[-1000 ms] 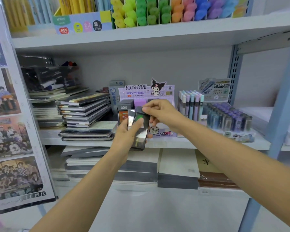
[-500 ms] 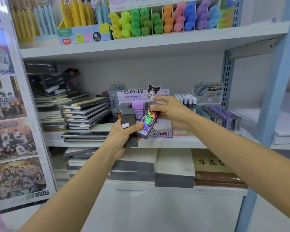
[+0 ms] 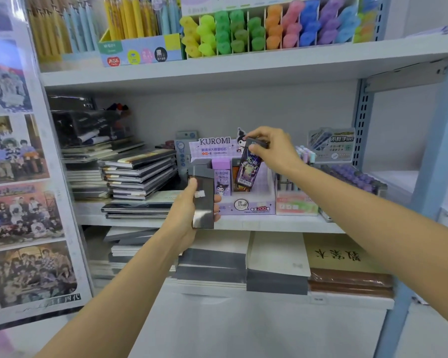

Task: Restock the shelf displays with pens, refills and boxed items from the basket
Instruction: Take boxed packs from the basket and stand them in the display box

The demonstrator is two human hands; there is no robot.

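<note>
While the left hand grips slim dark grey boxes, the right hand pinches a tilted purple holographic refill box over the lilac cardboard Kuromi display and must next, I judge, upright it to slot it in

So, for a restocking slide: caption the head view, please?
Right hand pinches a purple case at the Kuromi display; left hand grips a dark case.
</note>
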